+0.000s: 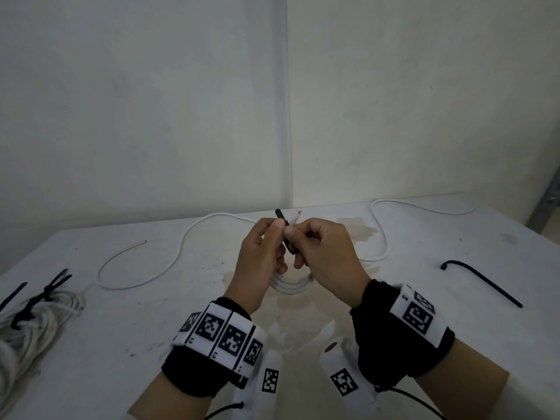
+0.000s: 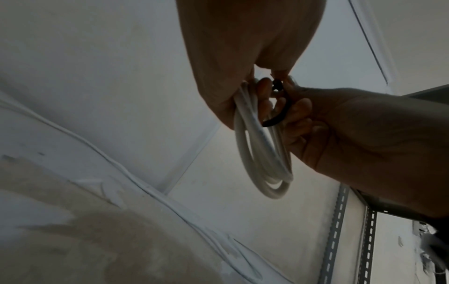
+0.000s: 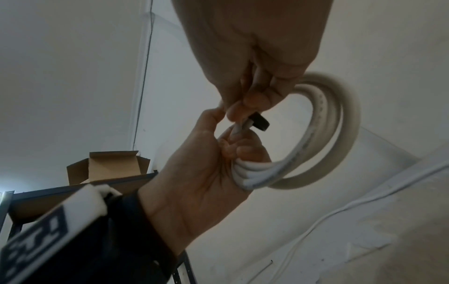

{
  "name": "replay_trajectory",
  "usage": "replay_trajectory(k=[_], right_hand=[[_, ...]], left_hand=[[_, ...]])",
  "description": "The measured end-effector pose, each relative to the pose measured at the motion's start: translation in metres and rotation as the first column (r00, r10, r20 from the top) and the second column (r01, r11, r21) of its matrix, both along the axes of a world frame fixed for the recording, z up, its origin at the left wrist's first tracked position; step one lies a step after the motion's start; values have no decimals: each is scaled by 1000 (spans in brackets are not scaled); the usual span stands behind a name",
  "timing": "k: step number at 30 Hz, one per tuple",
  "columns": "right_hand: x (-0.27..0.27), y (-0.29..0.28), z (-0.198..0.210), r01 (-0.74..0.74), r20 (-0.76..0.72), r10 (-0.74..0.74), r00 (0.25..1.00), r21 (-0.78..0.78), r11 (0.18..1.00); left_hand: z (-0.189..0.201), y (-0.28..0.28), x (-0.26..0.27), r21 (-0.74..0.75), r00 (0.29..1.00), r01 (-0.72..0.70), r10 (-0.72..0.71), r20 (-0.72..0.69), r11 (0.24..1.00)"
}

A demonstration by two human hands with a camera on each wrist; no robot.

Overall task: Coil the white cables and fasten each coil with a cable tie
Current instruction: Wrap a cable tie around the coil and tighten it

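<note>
Left hand [image 1: 262,253] grips the white cable coil [image 3: 323,134]; right hand [image 1: 324,250] fingers pinch the black cable tie [image 1: 286,234]. A slack pinch could let the loops spring apart.

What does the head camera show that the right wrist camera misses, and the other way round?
Only the head view shows the table with a tied bundle, loose white cables and a spare black tie. Only the right wrist view shows a cardboard box on a shelf. Both show the left hand and right hand holding a white coil, with a black cable tie at the grip.
</note>
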State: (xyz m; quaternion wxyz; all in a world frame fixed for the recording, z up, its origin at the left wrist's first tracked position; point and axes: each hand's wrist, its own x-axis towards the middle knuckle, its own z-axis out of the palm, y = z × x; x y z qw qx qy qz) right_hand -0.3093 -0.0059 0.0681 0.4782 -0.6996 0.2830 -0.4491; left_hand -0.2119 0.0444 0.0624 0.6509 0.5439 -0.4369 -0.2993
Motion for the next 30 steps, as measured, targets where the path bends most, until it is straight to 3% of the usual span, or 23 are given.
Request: replay_trajectory(k=[3, 6, 8, 11, 14, 18, 24, 28, 30], right_hand=[[-6, 4, 3, -32, -2, 32, 999, -18, 999], [-13, -3, 11, 92, 29, -88, 996, -146, 985], [-14, -11, 19, 95, -40, -106, 994, -218, 971], [-12, -17, 24, -84, -229, 44, 972, -169, 982], [-13, -14, 22, -164, -220, 137, 966, -107, 981], [-12, -15, 22, -108, -296, 41, 954, -214, 971], [-19, -22, 39, -19, -37, 17, 999, -75, 997], [-23, -14, 28, -154, -228, 127, 965, -108, 982], [-25, -12, 23, -154, -223, 127, 967, -108, 982]], left_hand=[[1, 2, 6, 8, 999, -2, 3, -33, 1000], [0, 4, 12, 28, 997, 6, -4, -76, 1000], [-1, 5, 13, 56, 998, 24, -21, -63, 998], [-4, 7, 10, 83, 998, 64, -61, -34, 995], [-3, 8, 6, 94, 997, 81, -81, -6, 992], [-2, 8, 3, 127, 997, 76, -78, 16, 989], [-8, 9, -4, 169, 994, 97, -105, 37, 981], [-8, 10, -1, 140, 994, 112, -110, -19, 984], [-6, 10, -2, 118, 991, 129, -127, -32, 985]])
